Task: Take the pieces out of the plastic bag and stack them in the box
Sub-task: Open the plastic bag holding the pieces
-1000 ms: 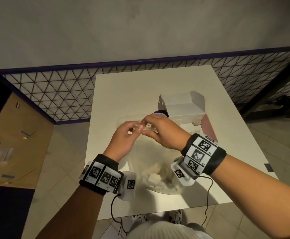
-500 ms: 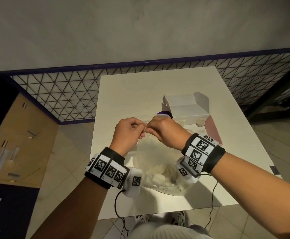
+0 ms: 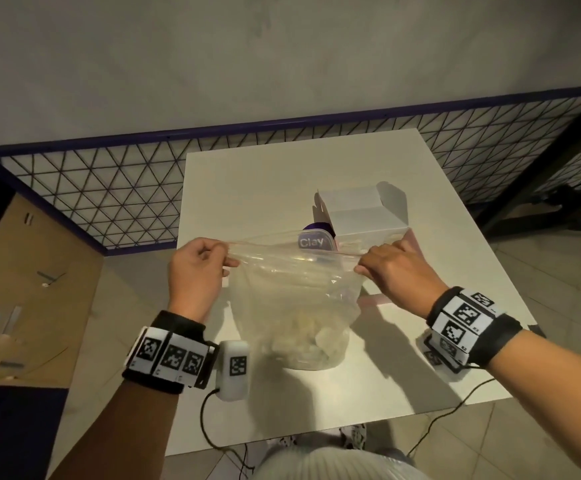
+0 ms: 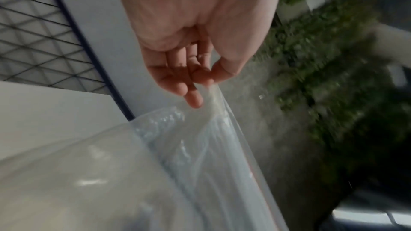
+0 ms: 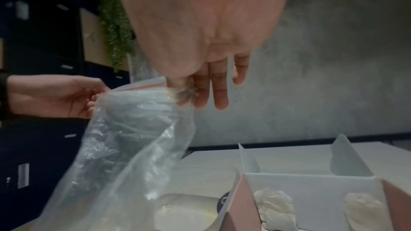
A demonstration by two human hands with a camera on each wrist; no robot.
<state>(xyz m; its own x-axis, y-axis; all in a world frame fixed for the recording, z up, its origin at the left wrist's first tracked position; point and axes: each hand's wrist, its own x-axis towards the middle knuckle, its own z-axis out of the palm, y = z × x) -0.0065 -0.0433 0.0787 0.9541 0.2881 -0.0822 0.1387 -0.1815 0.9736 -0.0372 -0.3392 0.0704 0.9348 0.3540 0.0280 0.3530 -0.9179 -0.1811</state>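
Note:
A clear zip plastic bag (image 3: 292,292) stands on the white table (image 3: 247,188), with several white pieces (image 3: 303,337) lumped at its bottom. My left hand (image 3: 228,263) pinches the bag's top left corner. My right hand (image 3: 360,268) pinches the top right corner, and the top edge is stretched between them. The left wrist view shows my fingers (image 4: 195,97) on the bag's rim (image 4: 218,104). Behind the bag sits the open white box (image 3: 361,216). The right wrist view shows two white pieces (image 5: 273,201) lying in the box (image 5: 311,178).
A clear plastic tub with a purple "Clay" label (image 3: 313,241) sits between bag and box, and also shows in the right wrist view as a tub (image 5: 200,198). A wire mesh fence (image 3: 109,199) runs behind the table. A brown cardboard sheet (image 3: 22,289) lies left on the floor.
My hands were together at the middle of the bag's top. They have moved apart to its two corners, pulling the top edge taut and raising the bag upright.

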